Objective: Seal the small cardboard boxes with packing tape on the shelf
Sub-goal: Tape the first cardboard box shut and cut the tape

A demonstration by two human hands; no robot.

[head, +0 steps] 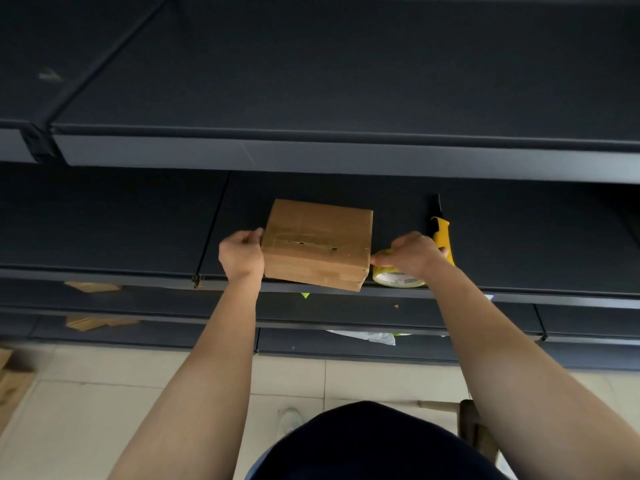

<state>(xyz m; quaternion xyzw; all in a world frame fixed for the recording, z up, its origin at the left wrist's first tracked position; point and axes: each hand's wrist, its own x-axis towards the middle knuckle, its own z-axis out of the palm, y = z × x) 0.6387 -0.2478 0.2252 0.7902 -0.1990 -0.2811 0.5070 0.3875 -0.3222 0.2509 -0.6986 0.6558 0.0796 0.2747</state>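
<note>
There is 1 view: a wide-angle camera worn on the person's head, looking forward and down along both bare forearms, square on to a dark shelf (502, 291) unit. The left hand (241, 252), gripping a cardboard box (317, 240), and the right hand (410, 252), pinching at a tape roll (394, 277), sit mid-frame at the end of the outstretched arms. Beyond and above the fingers, an upper shelf (311, 154) fills the top half. Below the fingers, nearer the lens, lie tiled floor (104, 393) and the person's dark torso (374, 445).
</note>
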